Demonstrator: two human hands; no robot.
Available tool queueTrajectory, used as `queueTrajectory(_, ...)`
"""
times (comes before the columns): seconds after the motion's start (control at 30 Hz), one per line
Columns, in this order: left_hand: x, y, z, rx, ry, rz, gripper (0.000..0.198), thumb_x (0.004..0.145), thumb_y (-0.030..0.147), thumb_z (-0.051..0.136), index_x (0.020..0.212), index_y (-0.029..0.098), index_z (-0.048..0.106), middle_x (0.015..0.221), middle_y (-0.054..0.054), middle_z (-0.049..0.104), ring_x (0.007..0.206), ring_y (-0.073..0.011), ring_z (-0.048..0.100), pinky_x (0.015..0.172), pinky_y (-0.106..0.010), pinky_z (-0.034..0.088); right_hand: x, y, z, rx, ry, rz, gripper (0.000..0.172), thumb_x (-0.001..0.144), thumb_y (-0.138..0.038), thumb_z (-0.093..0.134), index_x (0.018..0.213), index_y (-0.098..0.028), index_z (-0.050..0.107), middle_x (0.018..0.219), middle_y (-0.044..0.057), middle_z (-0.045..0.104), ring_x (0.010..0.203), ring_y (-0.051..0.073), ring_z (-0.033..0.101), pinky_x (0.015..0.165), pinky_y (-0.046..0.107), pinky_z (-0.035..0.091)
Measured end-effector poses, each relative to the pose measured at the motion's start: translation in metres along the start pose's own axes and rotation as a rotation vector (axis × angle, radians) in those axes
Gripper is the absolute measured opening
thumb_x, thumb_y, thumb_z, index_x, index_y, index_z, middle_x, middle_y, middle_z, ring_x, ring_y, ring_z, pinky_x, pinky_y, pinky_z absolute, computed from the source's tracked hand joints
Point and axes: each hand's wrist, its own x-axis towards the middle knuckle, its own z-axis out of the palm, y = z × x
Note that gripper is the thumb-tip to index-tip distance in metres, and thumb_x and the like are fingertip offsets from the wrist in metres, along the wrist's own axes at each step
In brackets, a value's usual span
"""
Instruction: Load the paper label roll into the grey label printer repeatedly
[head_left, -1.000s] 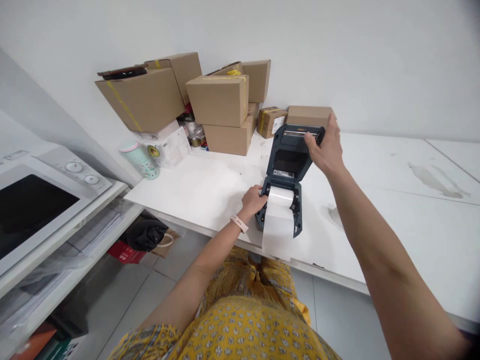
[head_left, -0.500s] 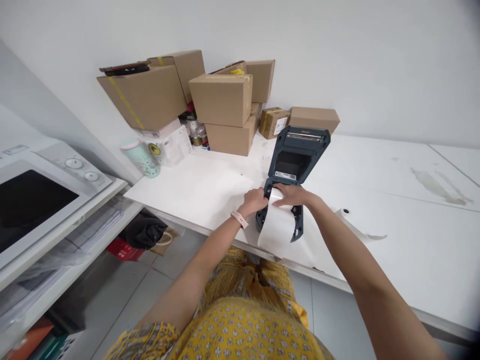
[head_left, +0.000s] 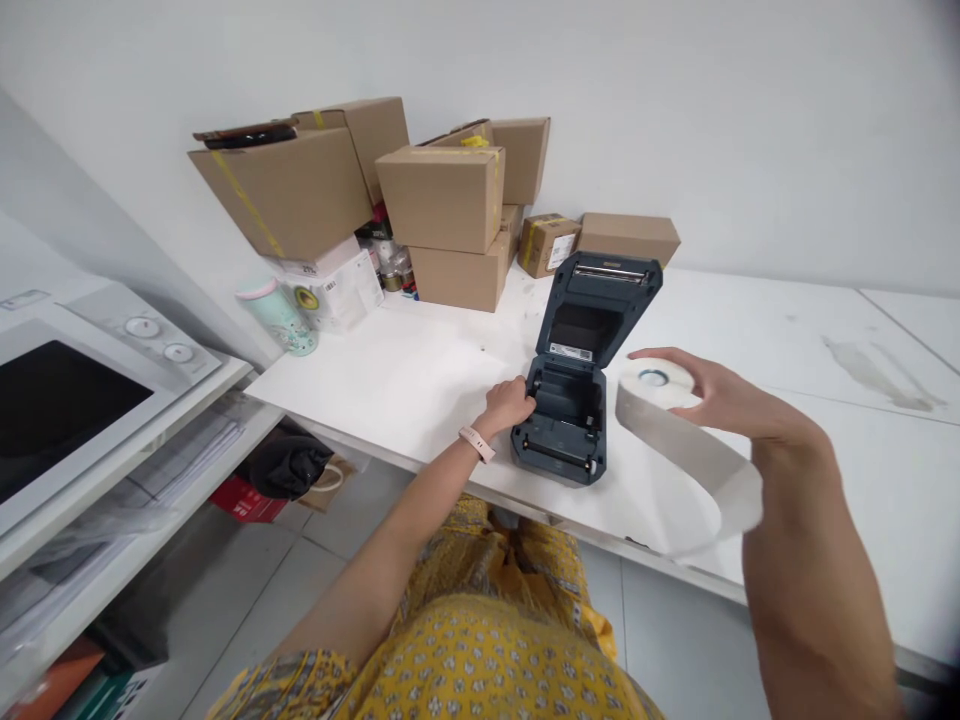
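A dark grey label printer [head_left: 571,400] stands at the front edge of the white table [head_left: 420,380] with its lid tipped up and its roll bay bare. My left hand [head_left: 508,403] grips the printer's left side, fingers curled on the housing. My right hand [head_left: 709,392] holds a white label roll [head_left: 654,385] in the air just right of the printer. A long loose strip of white label paper [head_left: 705,480] trails from the roll down and right, passing under my forearm.
Stacked cardboard boxes [head_left: 442,200] fill the back left of the table, with a small box [head_left: 628,238] behind the printer lid and a pale green tumbler [head_left: 270,315]. A white appliance [head_left: 90,390] sits on shelving at the left. Bags lie on the floor below.
My right hand came down from the lid, reached into the printer bay and lifted the label roll out to the right. The paper strip no longer hangs over the printer's front.
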Motion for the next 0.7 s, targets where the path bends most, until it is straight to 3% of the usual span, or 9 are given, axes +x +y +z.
queueTrajectory(0.07, 0.001, 0.000, 0.002, -0.006, 0.007, -0.002, 0.032, 0.087, 0.026, 0.046, 0.115, 0.017, 0.058, 0.117, -0.015, 0.070, 0.113, -0.0296, 0.064, 0.089, -0.037, 0.048, -0.013, 0.021, -0.003, 0.040, 0.133, 0.130, 0.061, 0.069, -0.033, 0.071, 0.128, -0.030, 0.055, 0.131, 0.008, 0.062, 0.110, 0.030, 0.063, 0.085, 0.037, 0.056)
queueTrajectory(0.17, 0.003, -0.001, 0.004, -0.006, 0.008, -0.013, 0.033, 0.087, 0.026, 0.046, 0.116, 0.017, 0.058, 0.116, -0.014, 0.070, 0.111, -0.0297, 0.065, 0.089, -0.037, 0.048, -0.012, 0.058, 0.011, 0.088, 0.255, 0.291, 0.057, 0.068, -0.033, 0.070, 0.122, -0.028, 0.055, 0.123, 0.011, 0.064, 0.097, 0.028, 0.065, 0.070, 0.035, 0.056)
queueTrajectory(0.3, 0.003, -0.002, 0.006, -0.014, 0.011, -0.026, 0.034, 0.087, 0.027, 0.045, 0.117, 0.017, 0.058, 0.116, -0.015, 0.070, 0.111, -0.0304, 0.065, 0.089, -0.039, 0.048, 0.007, 0.094, 0.047, 0.035, 0.291, 0.337, 0.057, 0.062, -0.033, 0.071, 0.116, -0.023, 0.055, 0.116, 0.012, 0.066, 0.100, 0.030, 0.065, 0.082, 0.041, 0.055)
queueTrajectory(0.43, 0.002, -0.002, 0.007, -0.026, 0.024, -0.029, 0.033, 0.087, 0.027, 0.046, 0.117, 0.018, 0.058, 0.115, -0.014, 0.071, 0.111, -0.0301, 0.065, 0.090, -0.039, 0.048, 0.016, 0.103, 0.068, -0.040, 0.302, 0.366, 0.063, 0.058, -0.038, 0.074, 0.117, -0.021, 0.056, 0.113, 0.012, 0.069, 0.099, 0.031, 0.067, 0.084, 0.044, 0.055)
queueTrajectory(0.57, 0.001, -0.001, 0.006, -0.033, 0.021, -0.038, 0.035, 0.087, 0.027, 0.046, 0.119, 0.019, 0.058, 0.117, -0.013, 0.070, 0.111, -0.0300, 0.065, 0.089, -0.038, 0.048, -0.001, 0.111, 0.042, 0.107, 0.249, 0.269, 0.065, 0.069, -0.050, 0.072, 0.126, -0.026, 0.055, 0.123, 0.013, 0.068, 0.110, 0.031, 0.065, 0.081, 0.041, 0.056)
queueTrajectory(0.63, 0.001, -0.001, 0.006, -0.032, 0.024, -0.043, 0.035, 0.087, 0.027, 0.046, 0.119, 0.019, 0.058, 0.116, -0.013, 0.071, 0.111, -0.0299, 0.065, 0.089, -0.038, 0.048, -0.015, 0.122, 0.019, 0.147, 0.288, 0.287, 0.049, 0.077, -0.051, 0.065, 0.121, -0.029, 0.061, 0.121, 0.013, 0.070, 0.109, 0.030, 0.066, 0.080, 0.041, 0.056)
queueTrajectory(0.7, 0.001, -0.001, 0.007, -0.032, 0.029, -0.050, 0.034, 0.087, 0.027, 0.046, 0.117, 0.020, 0.059, 0.114, -0.013, 0.071, 0.110, -0.0294, 0.065, 0.088, -0.037, 0.048, -0.029, 0.136, -0.001, 0.118, 0.314, 0.352, 0.034, 0.074, -0.047, 0.068, 0.102, -0.029, 0.069, 0.107, 0.013, 0.074, 0.098, 0.031, 0.069, 0.073, 0.042, 0.055)
